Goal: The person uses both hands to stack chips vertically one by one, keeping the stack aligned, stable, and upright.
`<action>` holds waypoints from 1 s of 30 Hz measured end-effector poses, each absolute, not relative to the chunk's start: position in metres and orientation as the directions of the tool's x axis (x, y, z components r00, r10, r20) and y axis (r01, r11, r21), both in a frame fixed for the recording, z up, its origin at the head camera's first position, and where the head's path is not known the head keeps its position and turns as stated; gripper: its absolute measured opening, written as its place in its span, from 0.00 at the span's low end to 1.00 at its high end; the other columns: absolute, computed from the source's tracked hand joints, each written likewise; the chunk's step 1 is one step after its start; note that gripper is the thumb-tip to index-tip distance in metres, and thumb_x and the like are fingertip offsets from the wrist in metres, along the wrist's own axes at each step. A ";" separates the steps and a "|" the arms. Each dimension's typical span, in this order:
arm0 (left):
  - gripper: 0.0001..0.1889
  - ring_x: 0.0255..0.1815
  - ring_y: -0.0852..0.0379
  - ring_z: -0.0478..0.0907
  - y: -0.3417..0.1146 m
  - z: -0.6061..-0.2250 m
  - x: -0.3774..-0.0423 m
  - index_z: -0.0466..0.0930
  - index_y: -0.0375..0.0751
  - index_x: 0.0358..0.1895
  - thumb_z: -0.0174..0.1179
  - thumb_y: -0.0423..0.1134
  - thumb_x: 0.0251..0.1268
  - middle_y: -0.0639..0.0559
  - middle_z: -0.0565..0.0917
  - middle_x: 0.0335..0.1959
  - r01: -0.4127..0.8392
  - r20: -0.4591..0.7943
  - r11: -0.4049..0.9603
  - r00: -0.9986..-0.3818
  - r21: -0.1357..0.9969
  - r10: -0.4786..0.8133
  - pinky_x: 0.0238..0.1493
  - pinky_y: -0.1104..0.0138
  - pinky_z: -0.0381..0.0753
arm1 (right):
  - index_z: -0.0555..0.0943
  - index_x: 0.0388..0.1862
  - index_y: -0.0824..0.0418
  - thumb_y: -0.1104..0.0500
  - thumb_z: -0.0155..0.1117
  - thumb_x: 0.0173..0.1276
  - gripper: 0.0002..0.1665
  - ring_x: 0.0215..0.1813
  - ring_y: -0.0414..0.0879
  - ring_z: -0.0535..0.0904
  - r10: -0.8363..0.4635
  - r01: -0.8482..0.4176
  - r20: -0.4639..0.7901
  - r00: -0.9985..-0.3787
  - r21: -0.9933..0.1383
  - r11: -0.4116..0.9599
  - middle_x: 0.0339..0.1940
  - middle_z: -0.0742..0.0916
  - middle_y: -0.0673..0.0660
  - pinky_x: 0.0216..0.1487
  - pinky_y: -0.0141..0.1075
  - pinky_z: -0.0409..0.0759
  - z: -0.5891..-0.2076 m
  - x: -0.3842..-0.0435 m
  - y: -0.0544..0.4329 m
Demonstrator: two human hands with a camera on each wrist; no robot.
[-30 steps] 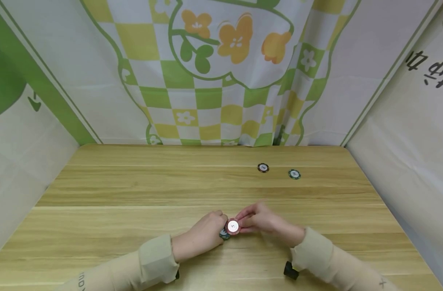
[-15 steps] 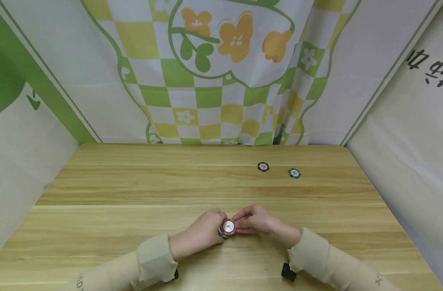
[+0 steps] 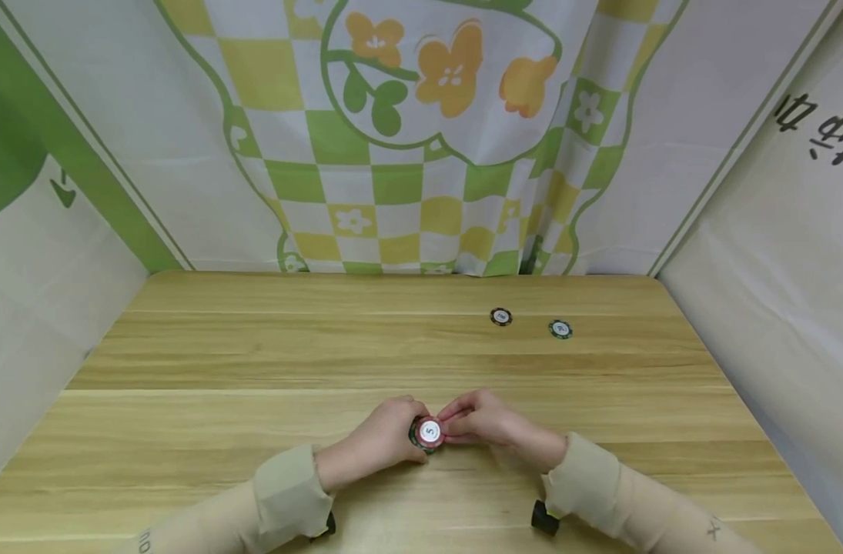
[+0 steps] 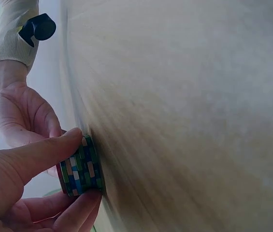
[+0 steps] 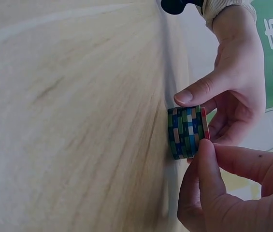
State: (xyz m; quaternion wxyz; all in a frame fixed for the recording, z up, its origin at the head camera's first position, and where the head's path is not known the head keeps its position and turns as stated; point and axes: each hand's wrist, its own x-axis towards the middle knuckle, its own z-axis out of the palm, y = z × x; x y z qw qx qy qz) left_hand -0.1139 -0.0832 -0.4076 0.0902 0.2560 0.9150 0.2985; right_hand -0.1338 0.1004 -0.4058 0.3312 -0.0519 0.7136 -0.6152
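A stack of green and blue poker chips (image 5: 180, 133) stands on the wooden table near its front middle. My left hand (image 3: 385, 436) holds this stack from the left, thumb on one side and fingers on the other. On top lies a red poker chip (image 3: 429, 432) with a white centre marked 5. From the right, my right hand (image 3: 486, 422) pinches the red chip's edge between thumb and fingers. In the left wrist view, the patterned rims of the stacked chips (image 4: 82, 167) show between thumb and fingertips.
Farther back on the wooden table (image 3: 255, 346), right of centre, lie a dark poker chip (image 3: 501, 316) and a green poker chip (image 3: 560, 329), apart from each other. A checkered curtain (image 3: 407, 185) hangs behind the table, and pale cloth walls flank it.
My right hand has moved left with the red chip, which now lies over the stack rather than overhanging its right side. The left hand's fingers have spread slightly around the stack.
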 end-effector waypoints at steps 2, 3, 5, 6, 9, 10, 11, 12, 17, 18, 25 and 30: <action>0.22 0.31 0.58 0.74 -0.083 -0.408 -0.114 0.78 0.34 0.35 0.76 0.35 0.29 0.52 0.77 0.29 0.417 -0.006 0.688 -0.853 0.594 0.521 0.37 0.68 0.75 | 0.73 0.43 0.81 0.74 0.57 0.59 0.14 0.33 0.42 0.80 -0.478 0.333 -0.405 -0.779 -0.914 0.232 0.30 0.84 0.58 0.39 0.33 0.80 -0.406 -0.134 0.099; 0.22 0.31 0.58 0.74 -0.083 -0.408 -0.114 0.78 0.34 0.34 0.76 0.35 0.29 0.51 0.77 0.29 0.418 -0.002 0.688 -0.854 0.594 0.521 0.37 0.68 0.75 | 0.73 0.43 0.81 0.74 0.57 0.59 0.13 0.33 0.42 0.80 -0.476 0.332 -0.404 -0.781 -0.915 0.231 0.30 0.83 0.58 0.39 0.33 0.80 -0.407 -0.134 0.099; 0.22 0.31 0.59 0.74 -0.083 -0.409 -0.114 0.79 0.33 0.34 0.76 0.35 0.29 0.51 0.77 0.29 0.423 0.005 0.686 -0.853 0.592 0.521 0.36 0.68 0.75 | 0.73 0.43 0.81 0.74 0.57 0.58 0.13 0.33 0.42 0.80 -0.475 0.331 -0.403 -0.782 -0.915 0.232 0.29 0.83 0.58 0.39 0.34 0.80 -0.407 -0.134 0.098; 0.22 0.31 0.59 0.74 -0.083 -0.409 -0.114 0.79 0.33 0.34 0.76 0.35 0.29 0.51 0.77 0.29 0.424 0.008 0.685 -0.853 0.593 0.521 0.36 0.68 0.75 | 0.73 0.43 0.81 0.74 0.57 0.58 0.13 0.33 0.42 0.80 -0.476 0.327 -0.401 -0.783 -0.915 0.234 0.29 0.83 0.58 0.39 0.34 0.80 -0.408 -0.134 0.098; 0.22 0.30 0.59 0.73 -0.083 -0.408 -0.113 0.79 0.34 0.34 0.76 0.35 0.28 0.52 0.77 0.28 0.423 0.011 0.683 -0.854 0.595 0.520 0.36 0.69 0.74 | 0.73 0.42 0.81 0.74 0.58 0.58 0.13 0.33 0.42 0.80 -0.477 0.321 -0.399 -0.783 -0.916 0.239 0.29 0.83 0.58 0.39 0.34 0.80 -0.409 -0.134 0.097; 0.22 0.30 0.59 0.73 -0.083 -0.408 -0.113 0.79 0.34 0.33 0.76 0.35 0.28 0.52 0.77 0.28 0.423 0.011 0.684 -0.854 0.594 0.520 0.35 0.69 0.74 | 0.73 0.42 0.81 0.74 0.58 0.58 0.13 0.33 0.42 0.80 -0.478 0.320 -0.398 -0.783 -0.917 0.240 0.29 0.83 0.58 0.39 0.33 0.80 -0.409 -0.134 0.097; 0.22 0.30 0.59 0.73 -0.083 -0.408 -0.113 0.79 0.34 0.33 0.76 0.34 0.28 0.52 0.77 0.28 0.423 0.011 0.684 -0.855 0.594 0.519 0.35 0.69 0.74 | 0.73 0.42 0.81 0.74 0.58 0.58 0.13 0.33 0.42 0.80 -0.478 0.318 -0.396 -0.784 -0.917 0.239 0.29 0.83 0.58 0.39 0.33 0.80 -0.409 -0.134 0.097; 0.22 0.30 0.60 0.73 -0.083 -0.409 -0.113 0.79 0.34 0.33 0.76 0.34 0.28 0.52 0.77 0.28 0.422 0.011 0.684 -0.855 0.594 0.518 0.35 0.69 0.74 | 0.74 0.42 0.81 0.74 0.58 0.58 0.13 0.33 0.42 0.80 -0.479 0.315 -0.394 -0.785 -0.919 0.238 0.29 0.83 0.58 0.39 0.33 0.80 -0.409 -0.134 0.097; 0.22 0.30 0.60 0.73 -0.083 -0.408 -0.113 0.79 0.34 0.33 0.76 0.34 0.28 0.52 0.77 0.28 0.427 0.018 0.685 -0.855 0.591 0.518 0.35 0.69 0.74 | 0.74 0.41 0.81 0.74 0.58 0.58 0.13 0.32 0.42 0.80 -0.479 0.308 -0.387 -0.788 -0.921 0.238 0.29 0.83 0.58 0.39 0.33 0.80 -0.409 -0.132 0.096; 0.22 0.30 0.60 0.73 -0.083 -0.408 -0.113 0.79 0.34 0.33 0.76 0.34 0.28 0.52 0.77 0.28 0.428 0.019 0.684 -0.855 0.592 0.518 0.35 0.69 0.74 | 0.74 0.41 0.80 0.73 0.58 0.58 0.12 0.33 0.42 0.80 -0.476 0.307 -0.388 -0.789 -0.921 0.241 0.29 0.83 0.58 0.39 0.33 0.80 -0.408 -0.132 0.096; 0.22 0.31 0.59 0.73 -0.084 -0.408 -0.113 0.79 0.34 0.34 0.75 0.36 0.29 0.52 0.77 0.29 0.417 0.013 0.683 -0.858 0.600 0.513 0.35 0.69 0.74 | 0.75 0.40 0.78 0.70 0.58 0.60 0.12 0.32 0.41 0.79 -0.446 0.207 -0.346 -0.825 -0.920 0.332 0.30 0.82 0.56 0.39 0.35 0.80 -0.403 -0.136 0.098; 0.23 0.33 0.57 0.74 -0.086 -0.410 -0.114 0.78 0.34 0.35 0.76 0.37 0.29 0.51 0.78 0.31 0.420 0.020 0.679 -0.858 0.602 0.513 0.37 0.68 0.75 | 0.78 0.40 0.72 0.66 0.60 0.61 0.11 0.34 0.42 0.78 -0.445 -0.023 -0.237 -0.863 -0.864 0.503 0.31 0.83 0.55 0.37 0.32 0.78 -0.397 -0.143 0.104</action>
